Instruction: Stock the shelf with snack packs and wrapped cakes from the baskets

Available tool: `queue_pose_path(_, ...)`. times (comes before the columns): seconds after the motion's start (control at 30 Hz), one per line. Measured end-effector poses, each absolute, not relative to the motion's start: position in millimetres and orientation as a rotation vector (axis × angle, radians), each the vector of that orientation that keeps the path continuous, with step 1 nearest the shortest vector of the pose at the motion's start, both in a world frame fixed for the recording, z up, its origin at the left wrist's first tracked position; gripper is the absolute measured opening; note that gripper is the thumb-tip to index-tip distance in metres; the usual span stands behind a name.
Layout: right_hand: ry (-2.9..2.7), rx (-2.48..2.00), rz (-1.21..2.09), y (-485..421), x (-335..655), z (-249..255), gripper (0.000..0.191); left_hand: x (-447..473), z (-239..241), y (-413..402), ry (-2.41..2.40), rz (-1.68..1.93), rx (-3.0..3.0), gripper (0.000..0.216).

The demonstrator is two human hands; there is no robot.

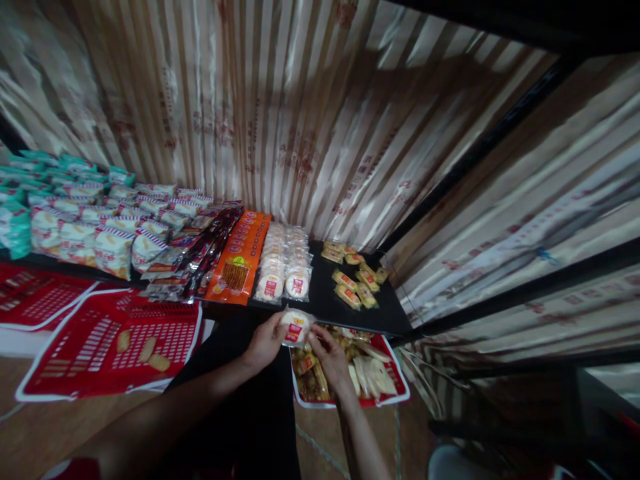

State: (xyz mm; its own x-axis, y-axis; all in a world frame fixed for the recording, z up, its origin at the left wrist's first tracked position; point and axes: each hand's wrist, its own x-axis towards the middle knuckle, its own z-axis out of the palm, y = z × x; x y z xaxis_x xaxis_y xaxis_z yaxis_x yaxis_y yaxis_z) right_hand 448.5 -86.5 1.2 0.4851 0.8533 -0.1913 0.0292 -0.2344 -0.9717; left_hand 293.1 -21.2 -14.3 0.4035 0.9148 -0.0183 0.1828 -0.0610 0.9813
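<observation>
Both hands, left hand (265, 343) and right hand (327, 357), grasp 1 round cracker packet (296, 327) at lower centre, above a red basket (400, 387); 2 rows (285, 263) line the black surface (330, 300), snacks remaining in the basket.

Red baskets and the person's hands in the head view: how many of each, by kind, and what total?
Red basket, nearly bare, on the left: 1
Red basket partly cut off at far left: 1
Red basket filled with snack packs: 1
Hands, left hand and right hand, both on one round white snack pack: 2
Total: 5
</observation>
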Motion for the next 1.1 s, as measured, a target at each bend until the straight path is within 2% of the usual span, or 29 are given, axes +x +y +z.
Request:
queue_pose_path(0.2,-0.706,-1.575,0.983,-79,448,-7,0.040,299,-20,-14,1.002,0.725,1.442,0.040)
queue_pose_path(0.37,-0.680,-1.559,0.942,-62,459,-6,0.039,301,-13,-13,1.143,0.763,1.633,0.043)
queue_pose_path(0.67,-0.859,-1.705,0.746,-11,479,-7,0.039,300,2,-4,1.298,0.765,2.113,0.046)
queue_pose_path(0.93,-0.963,-1.849,0.584,13,475,-15,0.036,299,3,14,1.416,0.716,2.183,0.052)
queue_pose_path(1.1,-1.118,-1.937,0.159,7,461,-20,0.052,297,-5,17,1.424,0.706,2.234,0.054)
